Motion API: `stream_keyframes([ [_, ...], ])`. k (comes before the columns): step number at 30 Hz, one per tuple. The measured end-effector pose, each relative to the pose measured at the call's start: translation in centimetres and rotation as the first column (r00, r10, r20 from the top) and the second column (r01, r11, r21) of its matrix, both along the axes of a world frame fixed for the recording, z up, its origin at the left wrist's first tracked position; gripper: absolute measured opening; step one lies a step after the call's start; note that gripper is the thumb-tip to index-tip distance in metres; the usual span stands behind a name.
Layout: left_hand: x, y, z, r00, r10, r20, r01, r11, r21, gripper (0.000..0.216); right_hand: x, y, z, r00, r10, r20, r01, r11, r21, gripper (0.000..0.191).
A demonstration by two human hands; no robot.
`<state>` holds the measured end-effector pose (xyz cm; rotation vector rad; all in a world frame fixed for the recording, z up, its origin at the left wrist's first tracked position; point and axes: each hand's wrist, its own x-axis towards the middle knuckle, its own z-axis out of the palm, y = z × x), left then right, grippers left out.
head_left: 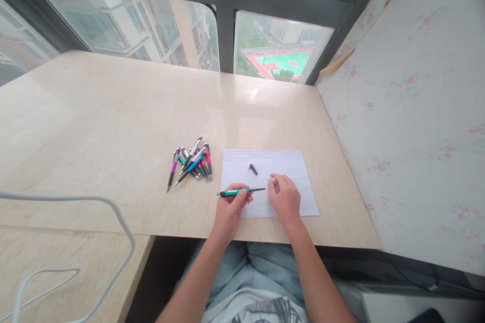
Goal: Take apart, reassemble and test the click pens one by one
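Note:
My left hand point(230, 207) is closed around a green ballpoint pen point(237, 192) held level, pointing right. A thin dark refill sticks out of the pen's right end, ending in a fine pale tip. My right hand point(285, 196) is beside that tip, thumb and fingers curled together; whatever they hold, if anything, is too small to make out. Beneath both hands lies a white sheet of paper point(303, 176) with rows of faint writing along its top. A short black piece point(253, 169), like a pen grip, rests on the sheet above the refill.
Left of the paper, several click pens point(192, 161) in purple, white, blue, pink and green lie piled on the beige tabletop point(113, 126). A grey-white cable point(109, 202) loops across the lower left. A flowered wall point(409, 126) bounds the right, windows the back.

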<state>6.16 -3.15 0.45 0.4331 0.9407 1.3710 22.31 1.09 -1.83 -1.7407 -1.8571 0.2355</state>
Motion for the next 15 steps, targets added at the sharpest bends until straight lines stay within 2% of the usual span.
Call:
stream_keyframes([
  [4,0.2,0.0,0.2,1.0,0.0,-0.008,0.0,1.0,0.005,0.019,-0.1,-0.3,-0.2,0.995,-0.025,0.096,0.026,1.0,-0.005,0.022],
  [8,0.6,-0.1,0.5,0.998,-0.037,-0.059,0.037,0.999,-0.001,0.021,-0.2,0.0,0.0,0.996,-0.051,0.067,0.053,0.998,-0.025,0.022],
  [10,0.6,-0.1,0.5,0.996,-0.047,-0.077,0.047,0.999,-0.003,0.021,0.1,-0.1,0.4,0.999,-0.022,-0.029,0.021,0.999,-0.037,0.022],
  [12,0.7,-0.1,0.5,0.996,-0.043,-0.074,0.042,0.999,-0.004,0.021,0.5,-0.3,1.0,0.979,0.02,-0.205,-0.03,0.998,-0.049,0.023],
  [15,0.6,-0.1,0.4,0.997,-0.034,-0.069,0.034,0.999,-0.001,0.02,1.0,-0.8,2.3,0.851,0.025,-0.525,-0.101,0.988,-0.118,0.029],
])
